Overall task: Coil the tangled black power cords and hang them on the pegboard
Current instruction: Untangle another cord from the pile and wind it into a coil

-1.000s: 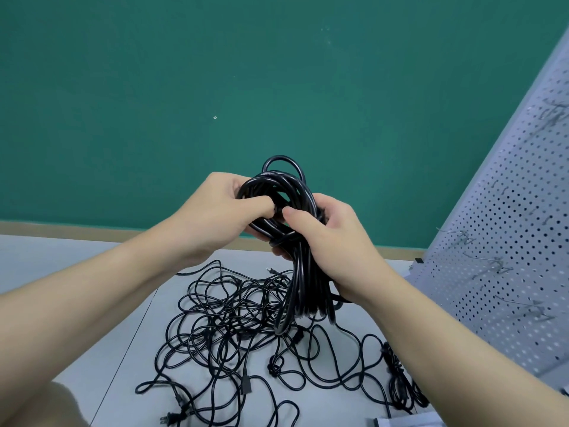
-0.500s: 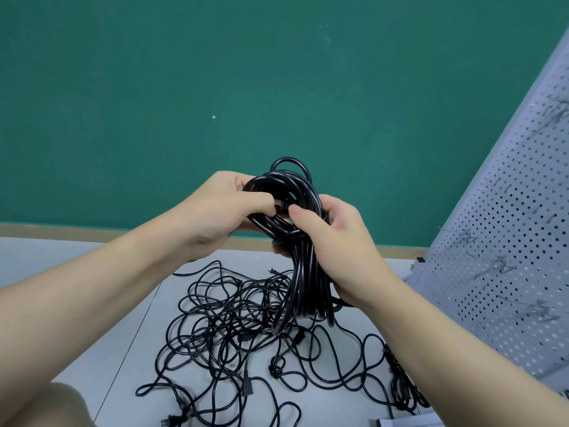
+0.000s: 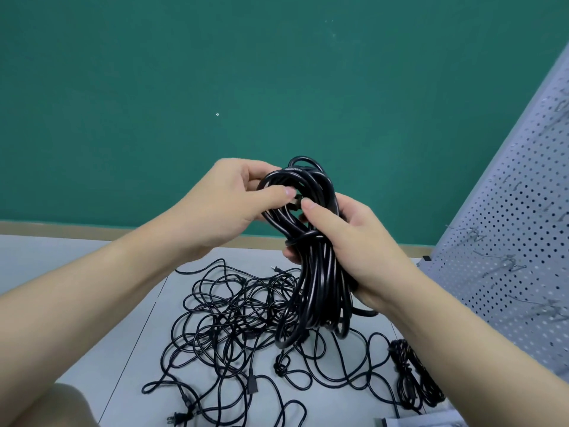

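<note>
- The left hand (image 3: 228, 204) was curled at the top loop of the coiled cord (image 3: 311, 257), thumb and fingertips pinching what looked like the cord's end where it passed through the loop.
- As a judgement, the step in hand was locking the coil: the end wanted drawing snugly through the top loop while the wrap at the neck stayed tight, so that the strands would not spring apart.
- The coil hung in the air between both hands, above the counter (image 3: 129, 349), its lower loops dangling just over the tangled cords (image 3: 234, 328).
- Those loose cords sprawled across the counter's middle; a lifted loop could have snagged them, so raising the coil clear before carrying it seemed wise.
- The right hand (image 3: 354, 257) had a closed grip round the coil's neck, thumb laid up along the strands towards the left thumb.
- A smaller bundled cord (image 3: 412, 374) lay on the counter near the right forearm.
- The pegboard (image 3: 508, 241) leaned at the far right, its hooks (image 3: 505, 263) seemingly bare; open air lay between the coil and the board, so a rightward carry looked unobstructed.
</note>
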